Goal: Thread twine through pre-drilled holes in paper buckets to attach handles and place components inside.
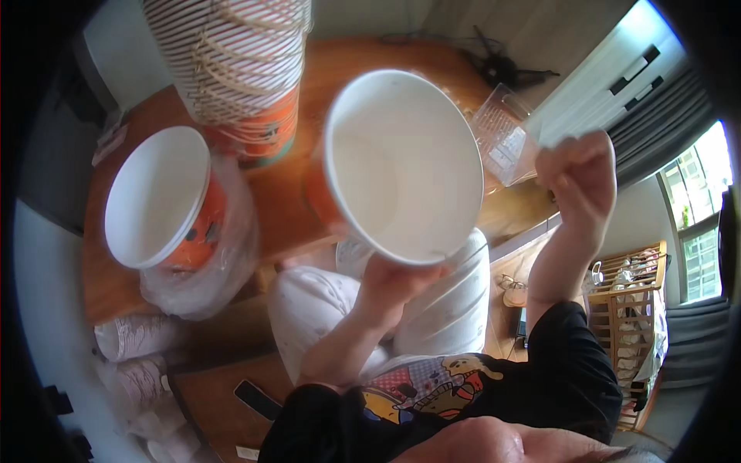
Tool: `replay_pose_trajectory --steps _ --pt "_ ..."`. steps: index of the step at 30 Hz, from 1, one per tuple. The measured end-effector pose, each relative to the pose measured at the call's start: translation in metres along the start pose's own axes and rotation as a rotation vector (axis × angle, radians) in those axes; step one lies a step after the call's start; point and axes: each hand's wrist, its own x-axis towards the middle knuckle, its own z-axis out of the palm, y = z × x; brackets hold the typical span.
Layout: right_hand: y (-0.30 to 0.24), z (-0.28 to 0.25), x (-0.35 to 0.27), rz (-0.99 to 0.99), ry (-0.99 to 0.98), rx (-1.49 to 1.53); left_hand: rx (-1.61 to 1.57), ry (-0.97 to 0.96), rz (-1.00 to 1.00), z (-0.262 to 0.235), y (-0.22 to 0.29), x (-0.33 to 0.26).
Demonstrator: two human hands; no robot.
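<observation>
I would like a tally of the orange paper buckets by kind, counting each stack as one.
Round orange paper bucket, white inside, in left hand: 1
Similar bucket on wooden table: 1
Tall white-and-orange bucket stack: 1
Total: 3

Head-worn fisheye, tipped steeply downward

The left camera of a side-by-side head pair looks down and forward over the black short-sleeved printed T-shirt (432, 390) at the near side. The large round white-lined orange bucket (405, 177) sits close to it; beyond spreads the brown wooden tabletop (279, 208). The wide field also takes in a slatted light-wood frame (629, 292) farther off, right.
</observation>
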Motion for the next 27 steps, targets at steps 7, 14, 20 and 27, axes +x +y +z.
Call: replay_pose_trajectory --steps 7,14,20,27 --pt "0.01 -0.015 0.053 0.312 -0.04 -0.443 0.115 -0.139 -0.047 0.008 -0.014 -0.007" --pt "0.041 -0.041 0.031 0.219 -0.082 -0.319 0.028 -0.31 -0.069 0.009 -0.021 -0.015" --pt "0.032 -0.032 0.002 0.346 -0.016 -0.048 -0.208 -0.192 -0.246 0.01 -0.03 -0.016" --pt "0.017 0.027 -0.026 0.341 0.15 0.222 -0.791 -0.294 -0.427 0.024 -0.017 -0.002"
